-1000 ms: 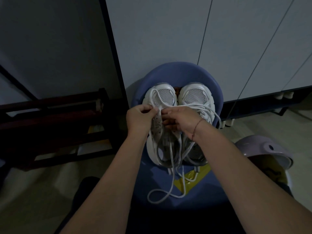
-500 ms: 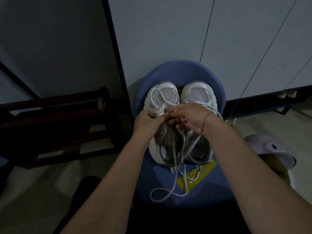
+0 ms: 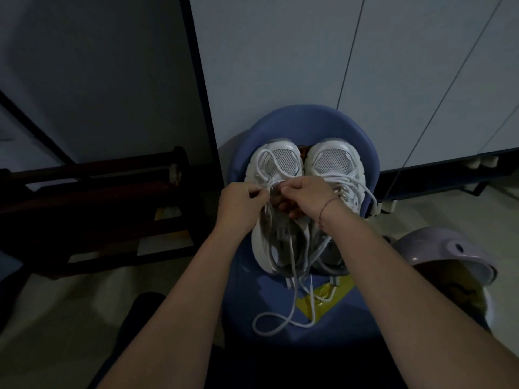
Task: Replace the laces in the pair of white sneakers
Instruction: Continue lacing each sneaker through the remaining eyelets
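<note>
- Your two white sneakers stand side by side, touching, on the seat of a blue chair (image 3: 362,153), toes pointing away from you toward the chair's back.
- The left sneaker (image 3: 276,167) lies under both of your hands; the right sneaker (image 3: 332,161) sits just beside it on the right.
- Your left hand (image 3: 241,204) is over the near-left side of the left sneaker, its fingers pinched tight on a white lace (image 3: 293,273) at the eyelet rows.
- Your right hand (image 3: 307,195) is just right of it, almost touching, fingers closed narrow on the same lacing area; whether they actually grip the lace you cannot tell, because the hand hides it.
- A thin red string bracelet (image 3: 325,211) circles your right wrist.
- One loop of lace rests on the mesh toe of the left sneaker, far of your hands.
- Long loose lace runs toward you down over the sneaker's opening and ends in a loop on the near part of the seat.
- More loose lace is heaped over the right sneaker and drapes off its right side.
- A yellow wrapper (image 3: 328,297) lies on the seat just near of the heels, with lace ends across it.
- A dark wooden rack (image 3: 92,209) stands to the left on the floor, and a pale lilac plastic item (image 3: 438,248) sits to the right.
</note>
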### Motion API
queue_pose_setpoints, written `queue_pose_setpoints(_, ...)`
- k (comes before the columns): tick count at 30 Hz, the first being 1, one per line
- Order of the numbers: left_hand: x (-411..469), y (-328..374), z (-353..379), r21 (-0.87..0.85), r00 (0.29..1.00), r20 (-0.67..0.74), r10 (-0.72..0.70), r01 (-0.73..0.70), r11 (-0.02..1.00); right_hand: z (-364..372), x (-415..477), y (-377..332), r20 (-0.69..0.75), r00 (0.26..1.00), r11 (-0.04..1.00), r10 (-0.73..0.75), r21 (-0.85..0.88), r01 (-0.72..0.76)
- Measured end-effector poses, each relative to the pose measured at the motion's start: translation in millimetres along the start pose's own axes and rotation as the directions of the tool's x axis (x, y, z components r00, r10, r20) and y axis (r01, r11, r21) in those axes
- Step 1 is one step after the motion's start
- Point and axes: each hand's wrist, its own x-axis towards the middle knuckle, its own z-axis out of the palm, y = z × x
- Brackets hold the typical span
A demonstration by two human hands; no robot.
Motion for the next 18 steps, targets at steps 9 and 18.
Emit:
queue_pose_setpoints(9,2.9,-0.1,-3.0,-0.073,1.0,0.028,0.009,-0.007,0.997,12.2,9.8,2.5,-0.067,0.993,0.942,-0.097,-0.33,0.069)
queue_pose_setpoints(18,1.1,-0.7,-1.5,-0.078,1.0,-0.02,0.003,-0.005,0.997,21.7,13.2,13.8,-0.142,0.989,0.998,-0.035,0.048,0.042)
